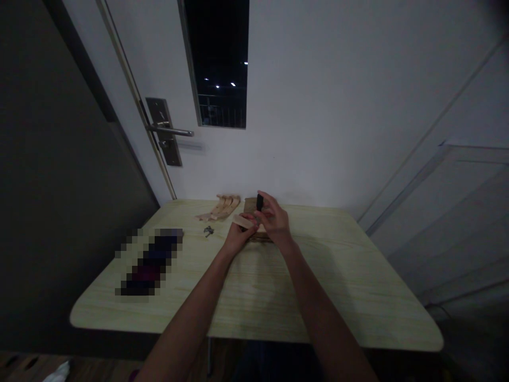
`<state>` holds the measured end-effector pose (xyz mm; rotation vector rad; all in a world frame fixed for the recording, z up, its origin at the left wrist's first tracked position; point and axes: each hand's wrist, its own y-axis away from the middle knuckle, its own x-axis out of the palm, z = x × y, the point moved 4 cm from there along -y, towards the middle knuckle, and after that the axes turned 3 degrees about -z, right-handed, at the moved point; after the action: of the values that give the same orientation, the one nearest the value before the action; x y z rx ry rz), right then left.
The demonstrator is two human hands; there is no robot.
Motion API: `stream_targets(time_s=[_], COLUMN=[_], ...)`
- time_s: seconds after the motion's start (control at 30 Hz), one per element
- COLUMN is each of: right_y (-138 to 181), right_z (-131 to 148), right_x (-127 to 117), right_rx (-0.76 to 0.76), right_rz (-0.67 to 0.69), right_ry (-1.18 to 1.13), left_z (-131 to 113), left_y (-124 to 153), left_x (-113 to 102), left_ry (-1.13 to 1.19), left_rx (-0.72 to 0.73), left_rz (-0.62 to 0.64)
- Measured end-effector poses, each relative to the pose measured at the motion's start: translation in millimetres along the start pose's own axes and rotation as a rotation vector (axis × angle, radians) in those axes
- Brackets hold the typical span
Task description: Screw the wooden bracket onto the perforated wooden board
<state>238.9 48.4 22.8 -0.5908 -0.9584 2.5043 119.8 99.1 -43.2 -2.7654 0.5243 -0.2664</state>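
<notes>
Near the far edge of the table, both hands work close together. My left hand (241, 229) is closed on a pale, flat strip (242, 221) that looks like wood. My right hand (275, 218) pinches a short black object (260, 202), held upright, like a small tool handle; its lower end is hidden by the fingers. Under and between the hands lies a brown piece (260, 237), mostly covered, perhaps wooden. Just behind them shows another flat brown piece (249, 205); whether the two join cannot be made out.
Several curved pale wooden pieces (225, 207) lie at the back left. A few small metal parts (208, 231), perhaps screws, sit left of my hands. A blurred-out dark item (151, 262) is farther left on the table (254, 307). Behind stands a white door with a metal handle (175, 131).
</notes>
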Motion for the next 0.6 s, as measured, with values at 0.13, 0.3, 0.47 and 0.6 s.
stream_targets(time_s=[0.13, 0.3, 0.47, 0.6], right_y=[0.9, 1.1, -0.1, -0.8], right_z=[3.1, 5.2, 0.1, 0.8], right_x=[-0.2, -1.5, -0.5, 0.6], right_rx=[-0.009, -0.020, 0.006, -0.026], right_rz=[0.036, 0.087, 0.075, 0.044], right_ry=[0.045, -0.029, -0.054, 0.004], left_z=[-2.1, -6.4, -6.4, -3.4], left_y=[0.2, 2.3, 2.2, 1.3], left_x=[-0.3, 0.3, 0.5, -0.2], left_ry=[0.004, -0.020, -0.022, -0.023], left_rx=[-0.004, -0.049, -0.036, -0.022], left_rz=[-0.011, -0.034, -0.028, -0.018])
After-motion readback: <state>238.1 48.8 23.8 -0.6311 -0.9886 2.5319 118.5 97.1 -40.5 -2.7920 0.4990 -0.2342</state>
